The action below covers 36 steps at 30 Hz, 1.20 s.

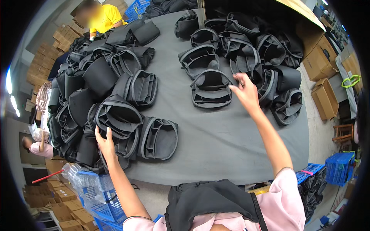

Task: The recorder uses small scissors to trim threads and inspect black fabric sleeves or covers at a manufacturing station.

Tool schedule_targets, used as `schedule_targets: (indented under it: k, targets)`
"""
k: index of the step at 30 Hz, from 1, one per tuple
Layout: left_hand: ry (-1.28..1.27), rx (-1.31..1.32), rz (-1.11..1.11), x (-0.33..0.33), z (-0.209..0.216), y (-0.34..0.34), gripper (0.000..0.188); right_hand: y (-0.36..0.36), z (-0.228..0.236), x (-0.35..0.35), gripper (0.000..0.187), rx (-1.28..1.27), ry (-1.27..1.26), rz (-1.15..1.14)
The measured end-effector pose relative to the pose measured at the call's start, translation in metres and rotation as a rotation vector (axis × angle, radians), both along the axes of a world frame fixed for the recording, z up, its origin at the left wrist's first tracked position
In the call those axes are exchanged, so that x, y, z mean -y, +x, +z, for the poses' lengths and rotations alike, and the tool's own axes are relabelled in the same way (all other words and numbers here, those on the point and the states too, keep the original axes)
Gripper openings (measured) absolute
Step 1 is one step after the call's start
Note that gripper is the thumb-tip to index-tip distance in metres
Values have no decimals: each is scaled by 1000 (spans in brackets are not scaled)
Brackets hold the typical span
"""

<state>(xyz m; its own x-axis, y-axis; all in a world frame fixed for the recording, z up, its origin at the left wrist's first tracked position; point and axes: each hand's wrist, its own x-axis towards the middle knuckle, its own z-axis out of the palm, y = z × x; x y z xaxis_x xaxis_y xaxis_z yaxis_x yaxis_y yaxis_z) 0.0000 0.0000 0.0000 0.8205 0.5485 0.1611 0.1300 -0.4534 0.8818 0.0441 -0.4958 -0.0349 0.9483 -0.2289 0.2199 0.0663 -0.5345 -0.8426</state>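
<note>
My left hand [106, 145] is at the near edge of the left pile, its thumb and forefinger apart against a tilted, open black padded pouch [120, 116]. I cannot tell how firmly it touches. Beside that pouch lies another open black pouch [160, 138] with inner dividers. My right hand [246, 94] is over the right group, thumb and fingers apart. The thumb is at the right rim of an open black pouch [211, 98] with dividers inside. Just right of this hand lies a further divided pouch [268, 86].
The grey-covered table [185, 127] carries heaps of black pouches on both sides. A person in yellow [106, 18] sits at the far left. A large cardboard box [320, 57] borders the right side. Blue crates [98, 194] stand below the left edge; cardboard boxes line the floor.
</note>
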Motion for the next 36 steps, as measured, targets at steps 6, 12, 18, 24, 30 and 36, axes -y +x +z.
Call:
schedule_targets:
  k: [6, 12, 18, 24, 30, 36]
  targets:
    - [763, 285, 265, 69, 12, 7, 58, 71, -11, -5, 31, -221, -405, -68]
    - [-1067, -329, -754, 224, -8, -39, 43, -23, 13, -40, 15, 89, -159, -59]
    - [-1570, -573, -377, 294, -32, -58, 48, -192, -29, -83, 20, 78, 182, -164]
    - [169, -391, -994, 290, -15, -80, 38, -237, -14, -75, 6, -128, 687, -145]
    - [585, -342, -1212, 299, -52, -97, 46, -214, -28, -62, 13, -250, 969, -193]
    - [344, -411, -1275, 290, -70, -98, 59, -233, -49, -69, 15, -386, 1140, -280]
